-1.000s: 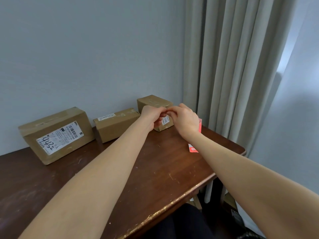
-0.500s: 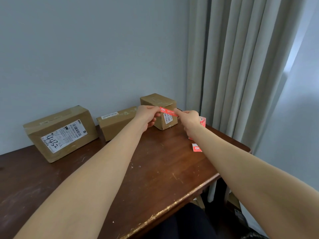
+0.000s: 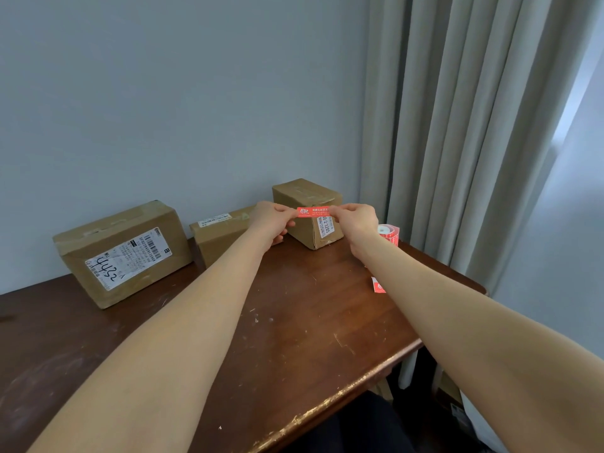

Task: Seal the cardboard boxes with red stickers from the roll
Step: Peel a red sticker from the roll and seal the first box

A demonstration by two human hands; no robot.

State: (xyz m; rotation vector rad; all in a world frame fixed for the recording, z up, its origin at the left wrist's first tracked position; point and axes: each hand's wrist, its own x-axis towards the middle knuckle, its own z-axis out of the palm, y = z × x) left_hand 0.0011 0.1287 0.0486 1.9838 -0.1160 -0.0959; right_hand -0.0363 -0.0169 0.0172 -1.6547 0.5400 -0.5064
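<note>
Table: three closed boxes; left fingers, right fingers pinch red sticker ends

You've got open tabletop near you. Back edge is blocked: large box, middle box, small box along the wall. Sticker roll sits between small box and curtain.

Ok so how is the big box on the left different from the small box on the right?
The left box is larger and wider than the small box. The left box's front bears a big white label with handwritten digits; the small box has a slim side label. The left hand and right hand pinch the red sticker before the small box, not the left box. Both are brown cardboard on the table.
</note>
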